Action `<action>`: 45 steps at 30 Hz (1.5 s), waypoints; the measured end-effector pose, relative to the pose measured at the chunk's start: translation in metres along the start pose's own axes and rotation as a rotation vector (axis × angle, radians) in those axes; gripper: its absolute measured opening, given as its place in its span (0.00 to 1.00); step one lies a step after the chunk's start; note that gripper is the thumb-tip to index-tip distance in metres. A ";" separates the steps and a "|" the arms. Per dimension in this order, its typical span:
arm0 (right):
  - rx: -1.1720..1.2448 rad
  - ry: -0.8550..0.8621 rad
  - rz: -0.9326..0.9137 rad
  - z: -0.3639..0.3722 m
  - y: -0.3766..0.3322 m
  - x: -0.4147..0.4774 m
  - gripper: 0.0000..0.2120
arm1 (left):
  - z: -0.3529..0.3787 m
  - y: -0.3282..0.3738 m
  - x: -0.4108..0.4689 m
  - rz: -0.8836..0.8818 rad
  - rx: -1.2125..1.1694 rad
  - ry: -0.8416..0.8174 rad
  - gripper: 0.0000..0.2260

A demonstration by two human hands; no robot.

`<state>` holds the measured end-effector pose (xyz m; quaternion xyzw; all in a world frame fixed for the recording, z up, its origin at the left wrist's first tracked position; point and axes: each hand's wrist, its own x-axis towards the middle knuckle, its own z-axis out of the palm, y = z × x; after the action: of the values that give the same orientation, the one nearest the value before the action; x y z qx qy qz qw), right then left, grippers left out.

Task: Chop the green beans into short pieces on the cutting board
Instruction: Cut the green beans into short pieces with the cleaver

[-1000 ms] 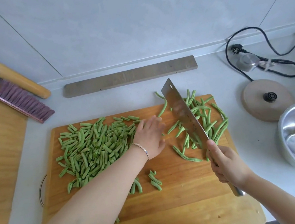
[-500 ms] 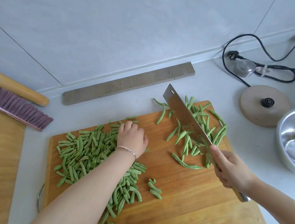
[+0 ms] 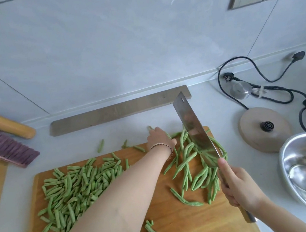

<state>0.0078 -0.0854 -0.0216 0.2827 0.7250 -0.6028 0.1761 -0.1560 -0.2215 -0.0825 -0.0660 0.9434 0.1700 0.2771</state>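
1. gathering strays seems the step: the left hand (image 3: 159, 139) reaches past the cutting board's (image 3: 183, 227) far edge to a stray bean (image 3: 149, 128) on the counter (image 3: 215, 107); draw it back among the uncut green beans (image 3: 191, 164) on the board's right half.
2. the right hand (image 3: 237, 188) is wrapped round the cleaver (image 3: 193, 128) by its handle, blade tilted above those beans; hold it up until the left fingers are clear.
3. chopped pieces (image 3: 76, 189) heap on the board's left half.
4. the left fingertips are hidden, so i cannot tell if they pinch the bean.
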 end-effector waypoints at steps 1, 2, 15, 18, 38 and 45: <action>-0.006 -0.002 -0.003 0.000 0.000 0.002 0.24 | 0.002 0.001 0.001 -0.006 0.002 -0.003 0.32; -0.016 0.001 -0.007 -0.001 0.001 0.005 0.24 | 0.004 0.002 0.003 -0.009 0.012 -0.012 0.30; -0.029 -0.005 -0.007 -0.003 0.002 0.001 0.23 | -0.002 -0.022 -0.020 0.182 0.060 0.078 0.14; 0.019 -0.036 0.016 -0.006 0.007 -0.010 0.23 | -0.008 -0.051 -0.054 0.321 -0.004 0.225 0.16; -0.032 -0.116 0.018 -0.002 0.039 -0.066 0.22 | 0.032 -0.086 -0.120 -0.352 -0.879 -0.238 0.10; -0.084 -0.145 0.030 -0.007 0.041 -0.055 0.25 | 0.041 -0.059 -0.104 -0.474 -0.825 -0.212 0.06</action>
<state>0.0770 -0.0845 -0.0189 0.2415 0.7306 -0.5882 0.2489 -0.0354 -0.2590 -0.0744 -0.3659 0.7228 0.4677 0.3533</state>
